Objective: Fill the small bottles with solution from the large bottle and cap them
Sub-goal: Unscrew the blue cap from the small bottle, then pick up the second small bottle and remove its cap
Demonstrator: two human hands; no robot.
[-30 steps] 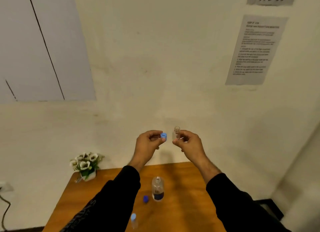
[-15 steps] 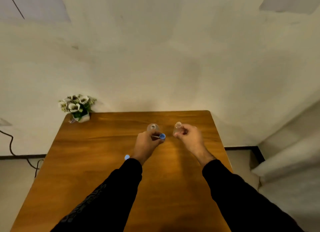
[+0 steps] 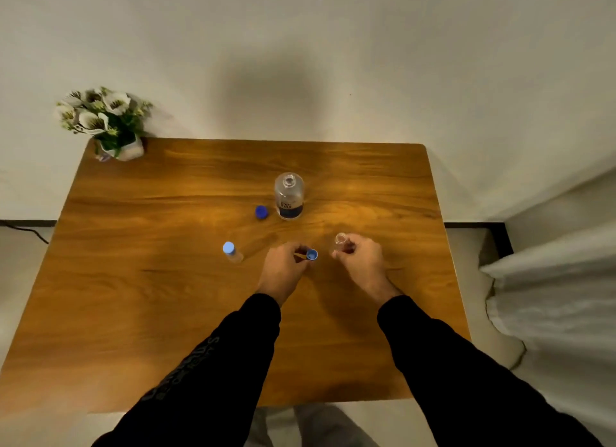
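My right hand (image 3: 361, 261) holds a small clear open bottle (image 3: 340, 241) upright, low over the wooden table (image 3: 150, 280). My left hand (image 3: 283, 268) pinches a light blue cap (image 3: 312, 254), a short gap to the left of that bottle. The large clear bottle (image 3: 288, 196) with a dark label stands open further back at the table's centre. Its dark blue cap (image 3: 261, 212) lies just left of it. A second small bottle with a light blue cap (image 3: 230, 250) stands to the left of my left hand.
A small pot of white flowers (image 3: 106, 123) sits at the table's back left corner against the wall. A white fabric-covered surface (image 3: 560, 296) lies to the right of the table. A cable (image 3: 26, 228) runs along the floor at left.
The view has tilted down from the wall to the table. Both hands have come down from chest height to just above the tabletop, still holding the cap and the small bottle.
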